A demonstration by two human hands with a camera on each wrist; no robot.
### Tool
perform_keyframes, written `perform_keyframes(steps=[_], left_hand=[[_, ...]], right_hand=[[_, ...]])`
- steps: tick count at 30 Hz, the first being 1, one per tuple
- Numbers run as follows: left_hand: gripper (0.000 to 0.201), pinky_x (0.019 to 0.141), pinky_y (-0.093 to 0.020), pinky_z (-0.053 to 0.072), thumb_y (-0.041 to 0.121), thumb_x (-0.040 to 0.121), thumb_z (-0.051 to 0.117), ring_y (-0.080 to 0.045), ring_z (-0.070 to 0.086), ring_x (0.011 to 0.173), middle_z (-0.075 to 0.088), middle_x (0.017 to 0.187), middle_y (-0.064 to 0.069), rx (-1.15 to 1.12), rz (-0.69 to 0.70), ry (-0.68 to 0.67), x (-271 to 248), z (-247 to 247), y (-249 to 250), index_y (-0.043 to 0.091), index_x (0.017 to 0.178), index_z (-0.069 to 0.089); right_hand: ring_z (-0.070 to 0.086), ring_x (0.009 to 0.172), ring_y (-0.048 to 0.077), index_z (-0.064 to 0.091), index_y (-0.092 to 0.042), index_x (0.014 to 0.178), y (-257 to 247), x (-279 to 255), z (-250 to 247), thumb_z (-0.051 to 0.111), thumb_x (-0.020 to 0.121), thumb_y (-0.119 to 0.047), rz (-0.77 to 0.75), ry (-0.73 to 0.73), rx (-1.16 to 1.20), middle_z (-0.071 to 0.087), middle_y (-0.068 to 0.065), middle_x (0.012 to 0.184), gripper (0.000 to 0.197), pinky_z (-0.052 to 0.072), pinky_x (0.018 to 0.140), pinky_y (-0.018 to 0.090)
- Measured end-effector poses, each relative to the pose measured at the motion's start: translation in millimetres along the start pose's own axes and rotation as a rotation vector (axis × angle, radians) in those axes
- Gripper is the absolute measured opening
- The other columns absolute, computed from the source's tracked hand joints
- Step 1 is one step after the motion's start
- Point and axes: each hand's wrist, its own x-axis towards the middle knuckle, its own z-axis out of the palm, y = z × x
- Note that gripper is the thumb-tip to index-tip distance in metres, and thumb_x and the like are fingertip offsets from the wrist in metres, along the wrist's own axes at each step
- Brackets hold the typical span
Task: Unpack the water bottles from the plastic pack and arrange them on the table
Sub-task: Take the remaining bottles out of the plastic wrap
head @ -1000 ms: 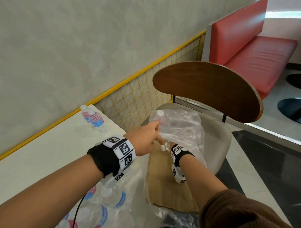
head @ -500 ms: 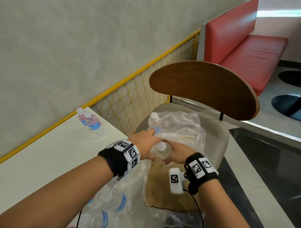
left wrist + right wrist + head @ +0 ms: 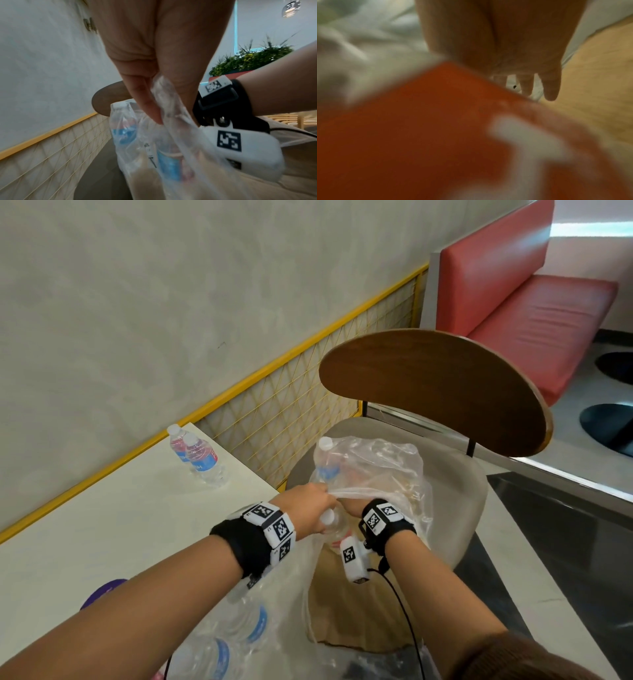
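A clear plastic pack (image 3: 383, 470) sits on a chair seat (image 3: 459, 494) beside the white table (image 3: 102, 525). My left hand (image 3: 313, 501) pinches the pack's film (image 3: 171, 108) between thumb and fingers and holds it up. My right hand (image 3: 352, 508) is inside the opening, around a tilted water bottle (image 3: 330, 520) whose white cap points toward me. Its red label (image 3: 419, 135) is a blur under my palm, with my fingers (image 3: 551, 92) running past it. Another bottle (image 3: 327, 463) stands upright in the pack, also seen in the left wrist view (image 3: 123, 128).
Two blue-labelled bottles (image 3: 202, 460) stand at the table's far corner by the yellow mesh rail (image 3: 291, 419). More wrapped bottles (image 3: 246, 625) lie at the near table edge. Brown cardboard (image 3: 329, 611) lies under the pack. The wooden chair back (image 3: 438, 392) rises behind; a red bench (image 3: 534, 313) is farther off.
My right hand came up out of the pack with a bottle a second ago and now reaches back in over the film. My left hand shifted slightly and still holds the plastic.
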Motion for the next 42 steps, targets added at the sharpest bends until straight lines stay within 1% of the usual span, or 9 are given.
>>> perform_keyframes(steps=[2, 4, 9, 14, 23, 31, 34, 38, 42], left_hand=[[0.036, 0.085, -0.035, 0.043, 0.020, 0.087, 0.062, -0.027, 0.054, 0.110, 0.051, 0.119, -0.008, 0.021, 0.015, -0.013, -5, 1, -6, 0.014, 0.121, 0.054], [0.035, 0.084, -0.034, 0.044, 0.017, 0.087, 0.061, -0.028, 0.055, 0.108, 0.050, 0.118, -0.008, 0.043, 0.029, -0.021, -10, 3, -12, 0.013, 0.121, 0.052], [0.030, 0.077, -0.032, 0.042, 0.017, 0.084, 0.063, -0.027, 0.055, 0.099, 0.046, 0.115, -0.005, 0.053, 0.053, -0.030, -20, 11, -22, 0.012, 0.110, 0.052], [0.028, 0.075, -0.031, 0.041, 0.023, 0.084, 0.064, -0.026, 0.055, 0.098, 0.048, 0.111, -0.006, 0.043, 0.016, -0.035, -22, 13, -27, 0.011, 0.106, 0.052], [0.044, 0.078, -0.034, 0.044, 0.028, 0.085, 0.061, -0.030, 0.057, 0.104, 0.050, 0.121, -0.008, 0.057, 0.015, 0.053, -7, 16, -13, 0.010, 0.121, 0.045], [0.034, 0.072, -0.028, 0.033, 0.032, 0.086, 0.056, -0.028, 0.055, 0.105, 0.052, 0.118, -0.008, -0.066, -0.111, 0.197, 14, 14, -14, 0.009, 0.109, 0.048], [0.036, 0.072, -0.029, 0.037, 0.034, 0.087, 0.057, -0.026, 0.054, 0.107, 0.047, 0.124, -0.005, -0.029, -0.167, 0.217, 16, 14, -15, 0.012, 0.115, 0.048], [0.039, 0.083, -0.031, 0.042, 0.043, 0.082, 0.063, -0.025, 0.036, 0.121, 0.031, 0.132, -0.005, 0.203, -0.148, 0.292, 13, 12, -16, 0.019, 0.112, 0.058], [0.035, 0.094, -0.032, 0.035, 0.040, 0.082, 0.062, -0.025, 0.032, 0.120, 0.029, 0.135, -0.004, 0.305, -0.035, 0.350, 11, 11, -9, 0.020, 0.110, 0.064]], right_hand=[[0.054, 0.088, 0.014, 0.057, -0.023, 0.113, 12, 39, 4, 0.048, 0.092, -0.039, 0.021, 0.027, -0.074, 0.057, -0.004, 0.099, 0.029, 0.049, 0.094, 0.031], [0.058, 0.087, 0.020, 0.059, -0.021, 0.104, 30, 85, 6, 0.047, 0.091, -0.042, 0.045, 0.054, -0.114, 0.060, 0.002, 0.095, 0.028, 0.050, 0.092, 0.039], [0.053, 0.110, 0.024, 0.052, -0.010, 0.123, -19, 34, -6, 0.037, 0.101, -0.025, 0.009, 0.042, -0.266, 0.059, 0.007, 0.102, 0.030, 0.037, 0.103, 0.036], [0.056, 0.114, 0.026, 0.048, -0.022, 0.135, 33, 137, 19, 0.048, 0.091, -0.042, -0.004, 0.040, -0.240, 0.057, 0.007, 0.129, 0.049, 0.045, 0.099, 0.043], [0.035, 0.138, 0.026, 0.037, -0.004, 0.141, -11, -30, 3, 0.038, 0.101, -0.016, -0.017, 0.061, 0.206, 0.038, 0.013, 0.148, 0.042, 0.031, 0.101, 0.022], [0.054, 0.107, 0.013, 0.061, -0.019, 0.115, 12, -50, 28, 0.052, 0.096, -0.026, -0.212, 0.409, 0.392, 0.057, -0.008, 0.106, 0.022, 0.036, 0.076, 0.000], [0.053, 0.103, 0.010, 0.057, -0.026, 0.109, 16, -49, 28, 0.056, 0.091, -0.025, -0.281, 0.398, 0.159, 0.057, -0.007, 0.111, 0.018, 0.042, 0.090, 0.024], [0.058, 0.097, 0.016, 0.049, -0.024, 0.114, 13, -56, 25, 0.069, 0.078, -0.021, -0.283, 0.260, 0.054, 0.062, -0.003, 0.106, 0.042, 0.043, 0.079, 0.024], [0.049, 0.125, 0.018, 0.034, -0.022, 0.140, 13, -63, 26, 0.062, 0.087, -0.023, -0.313, 0.207, -0.107, 0.051, 0.001, 0.136, 0.060, 0.040, 0.101, 0.028]])
